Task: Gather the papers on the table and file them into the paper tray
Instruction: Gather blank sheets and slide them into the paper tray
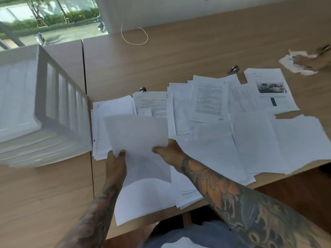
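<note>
While both hands gripped one blank sheet above the table, the rest of the papers lay spread over the right half of the tabletop. Left hand was closed on the sheet's left edge, thumb on top, fingers under and hidden. Right hand pinched the sheet's right lower edge, thumb on top. Sheet was tilted, raised off the surface, casting a shadow on the pages below.

Paper tray sat to the left, translucent, tiered, blurred; its near corner was just beside a thick stack at the left end of the spread. Could not tell whether the tray tiers held sheets.

Printed pages: one marked "1" behind the held sheet, one marked "3" further right, one with a photo at the far right. Blank sheets overlapped along the near edge, some overhanging it.

Two binder clips, one at the top of page "1", another above page "3". White cord loop lay well apart at the far side. At the far right edge, another person's hand rested on crumpled paper; grip unclear due to blur.
</note>
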